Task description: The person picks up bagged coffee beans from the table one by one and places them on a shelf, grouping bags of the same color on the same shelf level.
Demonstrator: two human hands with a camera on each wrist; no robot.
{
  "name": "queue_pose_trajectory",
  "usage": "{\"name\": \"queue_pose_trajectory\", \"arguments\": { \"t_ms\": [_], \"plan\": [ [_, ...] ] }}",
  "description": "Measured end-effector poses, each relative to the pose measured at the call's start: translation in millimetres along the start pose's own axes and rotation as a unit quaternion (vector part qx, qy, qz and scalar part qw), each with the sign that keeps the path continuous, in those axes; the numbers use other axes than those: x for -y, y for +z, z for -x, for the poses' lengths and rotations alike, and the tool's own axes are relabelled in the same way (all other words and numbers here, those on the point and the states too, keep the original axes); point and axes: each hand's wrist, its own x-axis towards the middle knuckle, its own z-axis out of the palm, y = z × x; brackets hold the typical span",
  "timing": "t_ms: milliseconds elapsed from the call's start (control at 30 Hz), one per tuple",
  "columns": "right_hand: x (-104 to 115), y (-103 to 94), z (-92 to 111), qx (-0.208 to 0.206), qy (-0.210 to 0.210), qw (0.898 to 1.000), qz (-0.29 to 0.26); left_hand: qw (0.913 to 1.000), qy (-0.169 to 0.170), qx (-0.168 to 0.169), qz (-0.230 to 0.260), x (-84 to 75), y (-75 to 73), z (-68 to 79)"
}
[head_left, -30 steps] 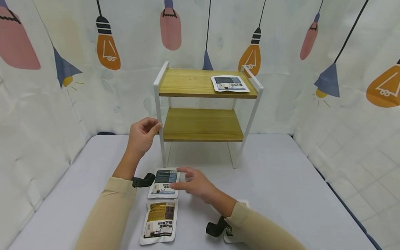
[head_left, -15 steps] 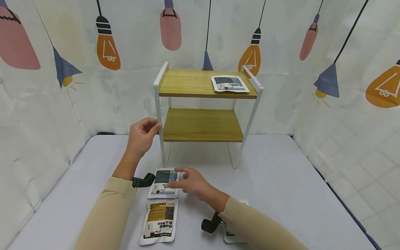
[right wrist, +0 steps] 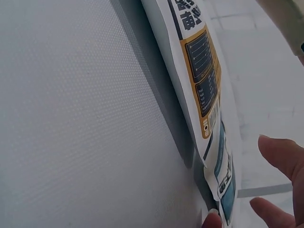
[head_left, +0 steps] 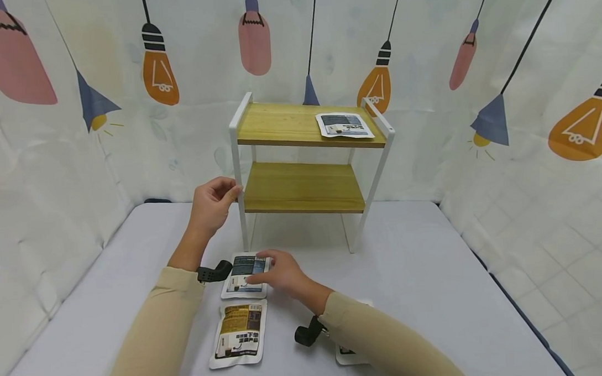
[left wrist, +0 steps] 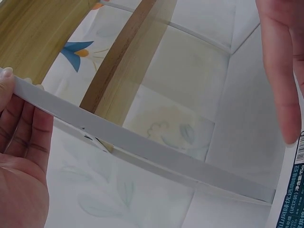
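Apparently I'm just about to grasp: my right hand (head_left: 282, 274) is spread wide, the blue pouch (head_left: 241, 272) under its fingertips, while my left hand (head_left: 211, 206) pinches the rack (head_left: 243, 229). Next probably calls for bringing thumb and fingers together on the pouch's edges.

Makeshift booth (head_left: 546, 218), by the looks: creased lamp-print sheeting (head_left: 200, 142) walls three sides of a white-covered table (head_left: 423, 272).

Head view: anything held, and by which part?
Left hand grips the rack's left upright beside the lower shelf; right hand, at the blue-labelled pouch, shows no grip.
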Motion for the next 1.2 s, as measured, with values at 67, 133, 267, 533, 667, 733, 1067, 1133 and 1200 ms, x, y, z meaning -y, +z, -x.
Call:
{"name": "queue_pose_trajectory", "arguments": {
  "t_ms": [67, 133, 267, 533, 667, 733, 1067, 1133, 1200],
  "plan": [
    [2, 2.2, -1, -0.006, -0.004, 1.000, 0.016, 1.0000, 0.000, -0.004, -0.001, 0.0, 0.5, 0.2],
    [5, 3.7, -2, -0.011, -0.006, 1.000, 0.028, 1.0000, -0.001, -0.007, -0.002, 0.3, 1.1, 0.3],
    [9, 6.5, -3, -0.019, -0.005, 0.999, 0.038, 0.9999, -0.003, -0.009, -0.004, 1.5, 1.1, 0.5],
    [12, 14.5, -4, -0.033, 0.028, 0.997, 0.069, 1.0000, -0.004, -0.003, -0.007, 1.2, -0.5, 1.0],
    [14, 15.6, -5, -0.038, 0.032, 0.995, 0.082, 1.0000, -0.004, -0.003, -0.005, 0.4, -0.4, 1.5],
    [15, 16.0, -5, -0.039, 0.033, 0.995, 0.087, 1.0000, -0.003, -0.003, -0.005, 0.3, -0.2, 1.9],
    [17, 16.3, -3, -0.043, 0.027, 0.994, 0.097, 0.9999, -0.002, -0.003, -0.010, 2.3, -0.1, 1.5],
    [17, 16.4, -3, -0.044, 0.026, 0.994, 0.100, 1.0000, -0.001, -0.004, -0.008, 2.5, 0.0, 1.1],
    [17, 16.1, -3, -0.044, 0.023, 0.993, 0.104, 1.0000, -0.001, -0.006, -0.004, 2.4, 0.3, 0.9]
  ]
}}
